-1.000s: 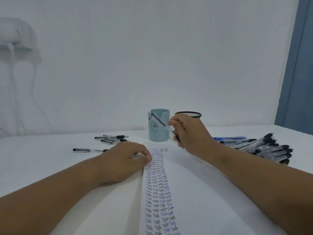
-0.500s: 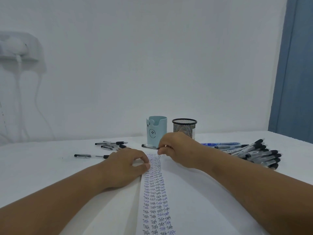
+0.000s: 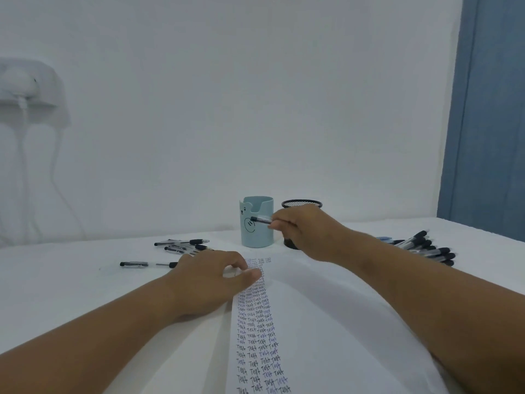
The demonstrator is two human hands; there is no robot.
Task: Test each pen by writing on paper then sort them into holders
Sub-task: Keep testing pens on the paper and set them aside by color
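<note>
My right hand (image 3: 301,227) pinches a clear pen with a black cap (image 3: 260,219), held level in front of the light blue holder (image 3: 257,223). A black mesh holder (image 3: 301,204) stands right behind that hand, mostly hidden. My left hand (image 3: 211,275) rests on the white paper (image 3: 326,322), fingers curled at the top of the columns of written "Test" words (image 3: 258,331). A pile of black-capped pens (image 3: 423,247) lies to the right. Several more pens (image 3: 181,244) lie to the left of the blue holder.
One separate pen (image 3: 147,264) lies on the white table (image 3: 56,280) farther left. A white wall with a hanging cable (image 3: 25,155) is behind. A blue curtain (image 3: 488,109) hangs at the right.
My right hand lowered to the top of the paper with the pen, then lifted again. The pen now points left in front of the blue holder. My left hand stayed on the paper.
</note>
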